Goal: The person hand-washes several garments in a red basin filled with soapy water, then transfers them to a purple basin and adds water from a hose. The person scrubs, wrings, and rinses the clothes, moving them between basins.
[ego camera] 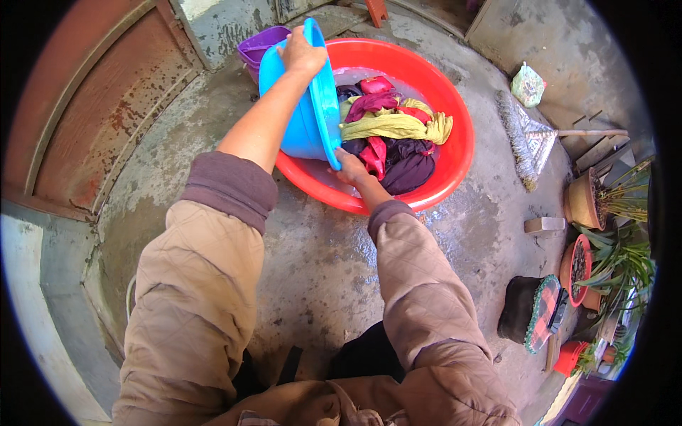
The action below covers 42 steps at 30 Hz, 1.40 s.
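Observation:
Both my hands hold a blue plastic tub [301, 125], tilted on its side over the left part of a large red plastic basin [458, 112]. My left hand [305, 56] grips its far rim, and my right hand [350, 168] grips the near rim low down, just above the basin's near side. The tub's inside is hidden. In the red basin lie wet clothes in cloudy water: a yellow-green cloth [391, 126] on top, with red, maroon and dark purple cloths [409, 169] around and under it.
A purple plastic bucket [261, 45] stands behind the blue tub. To the right are a broom-like brush [516, 138] with a wooden handle, a brick [544, 224], a black bag-like thing [519, 309] and potted plants [586, 197]. A rusty metal door [106, 117] is at the left.

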Tool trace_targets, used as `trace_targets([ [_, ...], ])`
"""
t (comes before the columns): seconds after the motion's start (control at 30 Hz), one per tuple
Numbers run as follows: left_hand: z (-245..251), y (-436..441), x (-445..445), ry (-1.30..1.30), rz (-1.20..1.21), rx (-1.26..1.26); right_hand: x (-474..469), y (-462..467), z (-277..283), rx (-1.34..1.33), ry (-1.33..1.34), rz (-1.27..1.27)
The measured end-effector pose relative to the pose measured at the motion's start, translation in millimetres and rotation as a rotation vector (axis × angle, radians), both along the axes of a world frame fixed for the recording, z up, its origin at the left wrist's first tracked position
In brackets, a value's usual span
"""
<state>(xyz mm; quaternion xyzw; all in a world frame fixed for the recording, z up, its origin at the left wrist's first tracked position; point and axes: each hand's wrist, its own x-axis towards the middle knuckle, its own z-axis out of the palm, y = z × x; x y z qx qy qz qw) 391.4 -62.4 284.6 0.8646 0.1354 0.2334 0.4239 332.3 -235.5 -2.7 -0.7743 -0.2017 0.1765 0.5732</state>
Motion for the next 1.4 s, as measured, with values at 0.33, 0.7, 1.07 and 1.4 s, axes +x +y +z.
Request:
trace_targets([
  [0.33, -2.7, 209.7, -168.7, -0.261, -0.197, -0.938, -83.5, -31.8, 253.9, -0.171, -1.031, -0.238],
  [0.7, -53.0, 217.8, -323.7, -0.207, -0.15, -1.204, -152.0, 7.9, 324.4, 0.211, -0.191, -0.295],
  [1.07, -147.8, 175.3, -409.5, 0.329, -0.086, -1.269, -156.9, 63.6, 351.1, 0.163, -0.231, -0.167],
  [1.4, -267.8, 270.6, -533.6, 0.807, -0.342, 0.777, -236.2, 188.4, 320.5, 0.044, -1.302, 0.339],
])
